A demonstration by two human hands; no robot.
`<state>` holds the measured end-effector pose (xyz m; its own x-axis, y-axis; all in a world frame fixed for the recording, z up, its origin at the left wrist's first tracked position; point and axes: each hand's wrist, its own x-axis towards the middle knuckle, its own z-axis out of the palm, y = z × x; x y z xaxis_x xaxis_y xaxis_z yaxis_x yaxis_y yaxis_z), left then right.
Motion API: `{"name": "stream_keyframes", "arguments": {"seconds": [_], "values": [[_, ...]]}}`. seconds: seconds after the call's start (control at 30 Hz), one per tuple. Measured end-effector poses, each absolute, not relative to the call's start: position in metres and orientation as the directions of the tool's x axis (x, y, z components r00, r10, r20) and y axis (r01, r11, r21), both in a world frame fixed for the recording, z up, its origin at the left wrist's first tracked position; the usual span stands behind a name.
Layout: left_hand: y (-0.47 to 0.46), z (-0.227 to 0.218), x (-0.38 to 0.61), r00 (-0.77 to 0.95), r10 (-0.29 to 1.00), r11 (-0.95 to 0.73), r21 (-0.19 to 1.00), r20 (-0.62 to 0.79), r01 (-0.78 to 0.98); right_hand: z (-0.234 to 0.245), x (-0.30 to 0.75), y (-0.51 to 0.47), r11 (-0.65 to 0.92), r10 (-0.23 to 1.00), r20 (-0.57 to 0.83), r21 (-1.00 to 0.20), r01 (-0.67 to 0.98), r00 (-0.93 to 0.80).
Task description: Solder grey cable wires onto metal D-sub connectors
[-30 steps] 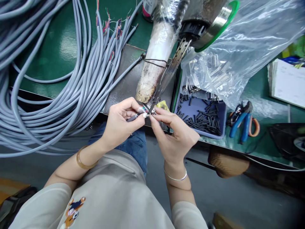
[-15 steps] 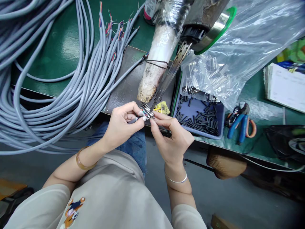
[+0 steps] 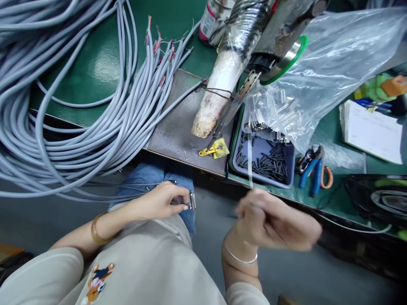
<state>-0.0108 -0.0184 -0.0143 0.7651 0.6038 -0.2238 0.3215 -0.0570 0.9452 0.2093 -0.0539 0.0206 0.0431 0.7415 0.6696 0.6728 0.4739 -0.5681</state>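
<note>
A multi-pin metal connector point(image 3: 192, 200) is pinched in the fingertips of my left hand point(image 3: 168, 200), low over my lap. Grey cables run behind that hand. My right hand point(image 3: 276, 220) is off to the right, in front of the bench edge, its fingers curled and smeared by motion. From its top rises a thin pale strip point(image 3: 250, 163), crossing in front of a blue tray point(image 3: 290, 169); what the strip is I cannot make out. On the bench between the hands stands a soldering iron point(image 3: 235, 106) with its tip by a yellow sponge point(image 3: 221, 149).
Many grey cables point(image 3: 127, 123) with stripped ends lie across the left. Short black tubes fill the tray, beneath a plastic bag point(image 3: 343, 51) of metal connectors. A solder spool point(image 3: 295, 59), a wrapped white cylinder point(image 3: 211, 101), blue-handled cutters point(image 3: 313, 171) and a paper pad point(image 3: 372, 131) are also there.
Both hands were together at the connector by the iron tip. My left hand has drawn the connector down toward my lap; my right hand has let go of it and swung right.
</note>
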Motion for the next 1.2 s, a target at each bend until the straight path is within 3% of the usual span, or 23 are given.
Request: {"name": "stream_keyframes", "arguments": {"seconds": [0.07, 0.13, 0.23, 0.3, 0.4, 0.53, 0.7, 0.9, 1.03, 1.1, 1.2], "values": [[-0.023, -0.017, -0.021, 0.815, 0.529, -0.22, 0.889, -0.236, 0.401, 0.029, 0.209, -0.057, 0.57, 0.614, 0.789, -0.429, 0.701, -0.016], [-0.022, -0.014, -0.032, 0.824, 0.524, -0.31, 0.853, -0.216, 0.42, 0.034, 0.205, -0.054, 0.52, 0.645, 0.759, -0.349, 0.779, -0.09], [-0.008, 0.008, -0.051, 0.711, 0.702, -0.372, 0.836, -0.03, 0.404, 0.027, 0.196, -0.034, 0.393, 0.799, 0.572, -0.269, 0.879, -0.183], [0.007, 0.029, -0.062, 0.479, 0.864, -0.426, 0.73, 0.153, 0.534, 0.017, 0.191, -0.015, 0.392, 0.825, 0.513, -0.219, 0.894, -0.236], [0.029, 0.053, -0.072, 0.185, 0.955, -0.271, 0.435, 0.23, 0.859, 0.004, 0.189, 0.007, 0.347, 0.86, 0.448, -0.161, 0.924, -0.244], [0.044, 0.059, -0.073, 0.129, 0.989, -0.141, 0.215, 0.07, 0.966, 0.001, 0.196, 0.014, 0.296, 0.887, 0.41, -0.15, 0.943, -0.213], [0.051, 0.052, -0.072, 0.085, 0.993, -0.099, 0.177, 0.084, 0.979, 0.008, 0.209, 0.005, 0.319, 0.872, 0.449, -0.216, 0.923, -0.196], [0.051, 0.06, -0.088, 0.001, 0.992, -0.029, 0.231, 0.123, 0.972, 0.018, 0.215, -0.004, 0.352, 0.826, 0.551, -0.339, 0.873, -0.119], [0.022, 0.052, -0.102, 0.159, 0.987, -0.158, 0.153, 0.002, 0.976, 0.02, 0.22, -0.009, 0.328, 0.817, 0.572, -0.366, 0.871, -0.067], [0.005, 0.042, -0.106, 0.232, 0.973, -0.231, 0.089, 0.003, 0.969, 0.019, 0.223, -0.01, 0.303, 0.822, 0.568, -0.367, 0.879, -0.046], [-0.007, 0.026, -0.116, 0.177, 0.981, -0.184, 0.096, 0.074, 0.978, 0.018, 0.225, -0.01, 0.287, 0.829, 0.558, -0.369, 0.884, -0.037]]}}
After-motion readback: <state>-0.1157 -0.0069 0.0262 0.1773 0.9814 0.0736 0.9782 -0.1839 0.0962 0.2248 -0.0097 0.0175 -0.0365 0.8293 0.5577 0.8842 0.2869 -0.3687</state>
